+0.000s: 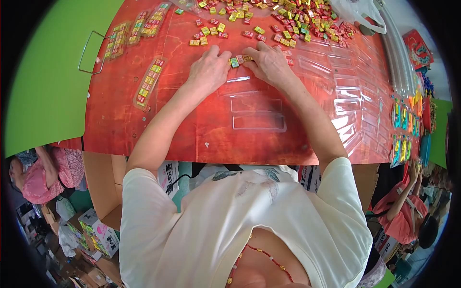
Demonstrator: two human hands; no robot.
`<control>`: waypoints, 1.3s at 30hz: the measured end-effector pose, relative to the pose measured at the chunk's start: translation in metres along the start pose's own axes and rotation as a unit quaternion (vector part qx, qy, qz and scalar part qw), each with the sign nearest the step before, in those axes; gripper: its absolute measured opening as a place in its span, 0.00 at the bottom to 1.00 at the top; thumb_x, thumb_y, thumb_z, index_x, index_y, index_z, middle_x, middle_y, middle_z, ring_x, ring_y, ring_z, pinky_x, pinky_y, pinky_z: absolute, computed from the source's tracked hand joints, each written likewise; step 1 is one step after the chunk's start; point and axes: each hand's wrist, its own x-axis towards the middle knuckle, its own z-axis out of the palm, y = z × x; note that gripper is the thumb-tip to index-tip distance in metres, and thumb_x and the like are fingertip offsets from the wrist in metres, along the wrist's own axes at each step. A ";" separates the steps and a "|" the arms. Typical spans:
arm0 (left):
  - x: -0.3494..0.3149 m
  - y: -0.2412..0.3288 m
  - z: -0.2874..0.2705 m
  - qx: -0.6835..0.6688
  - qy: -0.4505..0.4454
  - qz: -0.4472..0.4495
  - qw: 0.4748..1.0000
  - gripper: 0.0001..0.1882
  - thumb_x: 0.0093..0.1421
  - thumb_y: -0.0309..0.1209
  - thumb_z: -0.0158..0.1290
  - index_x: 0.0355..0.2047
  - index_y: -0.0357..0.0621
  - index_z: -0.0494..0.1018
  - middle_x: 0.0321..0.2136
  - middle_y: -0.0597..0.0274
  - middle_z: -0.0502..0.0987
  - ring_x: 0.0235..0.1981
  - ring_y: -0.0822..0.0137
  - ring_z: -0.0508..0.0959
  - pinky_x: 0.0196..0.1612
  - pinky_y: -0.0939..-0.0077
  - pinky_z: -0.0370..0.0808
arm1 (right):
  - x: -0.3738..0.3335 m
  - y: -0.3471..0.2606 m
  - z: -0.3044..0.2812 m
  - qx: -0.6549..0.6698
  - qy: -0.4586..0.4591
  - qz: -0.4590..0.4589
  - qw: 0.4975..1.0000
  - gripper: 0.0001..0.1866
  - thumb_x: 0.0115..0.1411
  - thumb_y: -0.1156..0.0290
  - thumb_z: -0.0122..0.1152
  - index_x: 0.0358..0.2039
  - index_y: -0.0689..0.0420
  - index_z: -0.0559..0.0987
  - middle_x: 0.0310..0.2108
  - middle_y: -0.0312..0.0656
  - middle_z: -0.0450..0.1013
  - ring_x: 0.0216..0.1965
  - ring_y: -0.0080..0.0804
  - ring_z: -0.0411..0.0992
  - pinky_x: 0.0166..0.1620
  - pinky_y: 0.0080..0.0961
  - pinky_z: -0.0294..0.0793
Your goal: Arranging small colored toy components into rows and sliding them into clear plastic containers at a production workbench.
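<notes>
Both hands meet at a short row of small coloured boxes (234, 62) in the far middle of the red table. My left hand (209, 71) has its fingers closed at the row's left end. At the other end, my right hand (270, 63) pinches the row and hides part of it. Green, pink and yellow faces show between the fingertips. Just nearer than the hands lie clear plastic trays (259, 122), shallow and oblong. Beyond them is a scattered pile of red and yellow boxes (288, 19), some loose ones close to my fingers.
A filled tray (149, 82) lies left of my left forearm, and several more filled trays (154, 20) sit at the far left. Clear trays (347, 102) spread across the right side. A white plastic bag (357, 12) is at the far right. Other people sit at both sides.
</notes>
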 end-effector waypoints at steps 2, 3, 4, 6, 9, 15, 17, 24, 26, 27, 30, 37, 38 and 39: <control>-0.003 0.002 -0.004 -0.003 -0.001 -0.001 1.000 0.16 0.63 0.32 0.54 0.51 0.46 0.72 0.41 0.52 0.70 0.40 0.46 0.79 0.40 0.53 0.79 | -0.003 -0.005 -0.005 -0.010 0.009 0.007 1.000 0.16 0.60 0.59 0.64 0.48 0.48 0.79 0.34 0.45 0.73 0.40 0.44 0.76 0.44 0.43 0.72; -0.006 0.004 -0.006 -0.016 0.009 0.003 1.000 0.15 0.64 0.32 0.54 0.50 0.47 0.71 0.40 0.52 0.70 0.39 0.46 0.79 0.39 0.53 0.79 | -0.007 -0.009 -0.009 -0.006 0.018 0.013 1.000 0.16 0.60 0.59 0.64 0.47 0.48 0.79 0.34 0.45 0.73 0.40 0.44 0.76 0.45 0.43 0.71; -0.010 0.007 -0.010 -0.029 0.019 0.006 0.999 0.14 0.64 0.32 0.54 0.50 0.47 0.71 0.39 0.52 0.70 0.39 0.46 0.79 0.39 0.52 0.79 | -0.011 -0.013 -0.013 -0.003 0.028 0.018 0.999 0.15 0.60 0.60 0.64 0.47 0.47 0.79 0.34 0.44 0.73 0.40 0.43 0.75 0.45 0.43 0.70; -0.023 0.015 -0.019 -0.035 0.017 0.013 0.999 0.14 0.64 0.32 0.54 0.50 0.47 0.71 0.39 0.52 0.70 0.38 0.46 0.79 0.39 0.52 0.79 | -0.023 -0.020 -0.019 0.000 0.036 0.006 0.999 0.14 0.60 0.59 0.64 0.45 0.48 0.79 0.33 0.44 0.72 0.39 0.42 0.76 0.44 0.41 0.69; -0.042 0.028 -0.020 -0.039 -0.009 0.029 0.999 0.14 0.64 0.32 0.54 0.50 0.47 0.71 0.38 0.52 0.70 0.37 0.46 0.79 0.37 0.53 0.79 | -0.048 -0.030 -0.024 0.009 0.040 -0.003 0.999 0.13 0.60 0.59 0.64 0.42 0.48 0.78 0.32 0.43 0.71 0.37 0.42 0.76 0.43 0.39 0.67; -0.053 0.033 -0.005 0.007 -0.006 0.074 0.997 0.19 0.64 0.34 0.55 0.54 0.44 0.70 0.40 0.51 0.69 0.43 0.49 0.77 0.40 0.54 0.78 | -0.071 -0.030 -0.021 0.020 0.041 0.009 0.999 0.16 0.59 0.61 0.65 0.47 0.51 0.77 0.36 0.45 0.72 0.39 0.42 0.76 0.43 0.40 0.68; -0.055 0.030 -0.009 -0.011 -0.001 0.068 0.998 0.22 0.63 0.34 0.55 0.57 0.44 0.69 0.42 0.50 0.69 0.45 0.50 0.76 0.42 0.55 0.78 | -0.071 -0.028 -0.027 0.033 0.047 0.015 0.998 0.18 0.58 0.62 0.65 0.48 0.51 0.77 0.38 0.45 0.72 0.40 0.42 0.75 0.43 0.39 0.68; -0.081 0.004 0.003 0.030 0.011 0.022 0.999 0.38 0.65 0.46 0.51 0.70 0.44 0.53 0.70 0.47 0.54 0.70 0.49 0.55 0.65 0.45 0.53 | -0.069 -0.030 -0.030 0.065 0.085 -0.016 0.994 0.20 0.58 0.66 0.65 0.51 0.52 0.76 0.39 0.44 0.71 0.41 0.41 0.73 0.42 0.37 0.69; -0.079 0.010 0.008 0.034 -0.002 0.031 0.999 0.39 0.64 0.47 0.52 0.70 0.44 0.54 0.70 0.47 0.54 0.70 0.47 0.54 0.64 0.39 0.53 | -0.064 -0.043 -0.030 0.045 0.106 -0.054 0.992 0.19 0.58 0.66 0.63 0.50 0.51 0.77 0.37 0.42 0.70 0.40 0.38 0.71 0.41 0.36 0.68; -0.079 0.012 0.010 0.038 -0.015 0.040 0.998 0.40 0.64 0.48 0.53 0.70 0.44 0.54 0.70 0.47 0.54 0.71 0.46 0.53 0.64 0.33 0.52 | -0.061 -0.049 -0.025 0.033 0.100 -0.077 0.992 0.18 0.58 0.66 0.61 0.49 0.50 0.78 0.37 0.41 0.70 0.40 0.38 0.71 0.41 0.35 0.68; -0.077 0.017 0.010 0.031 -0.027 0.031 0.999 0.41 0.64 0.48 0.53 0.71 0.44 0.53 0.71 0.49 0.53 0.72 0.47 0.52 0.65 0.31 0.50 | -0.061 -0.052 -0.007 -0.018 0.088 -0.119 0.989 0.16 0.57 0.67 0.59 0.47 0.51 0.80 0.35 0.40 0.69 0.39 0.37 0.70 0.41 0.35 0.67; -0.068 0.030 0.013 0.033 -0.049 -0.048 0.997 0.46 0.62 0.48 0.54 0.72 0.40 0.46 0.71 0.43 0.49 0.73 0.45 0.47 0.65 0.27 0.45 | -0.064 -0.054 -0.008 0.004 0.068 -0.108 0.992 0.17 0.57 0.67 0.58 0.47 0.50 0.80 0.36 0.39 0.70 0.40 0.36 0.70 0.41 0.34 0.66; -0.067 0.032 0.014 0.032 -0.049 -0.048 0.997 0.46 0.62 0.48 0.54 0.72 0.40 0.46 0.71 0.43 0.49 0.73 0.45 0.47 0.65 0.27 0.45 | -0.063 -0.054 -0.009 0.014 0.072 -0.102 0.992 0.17 0.57 0.67 0.58 0.48 0.50 0.81 0.36 0.39 0.70 0.40 0.36 0.71 0.41 0.34 0.66; -0.067 0.034 0.014 0.001 -0.051 -0.060 0.997 0.48 0.61 0.47 0.55 0.72 0.39 0.43 0.71 0.42 0.49 0.73 0.44 0.46 0.66 0.26 0.42 | -0.063 -0.055 -0.010 0.013 0.072 -0.102 0.992 0.17 0.57 0.67 0.58 0.48 0.50 0.81 0.36 0.39 0.70 0.40 0.36 0.71 0.41 0.34 0.66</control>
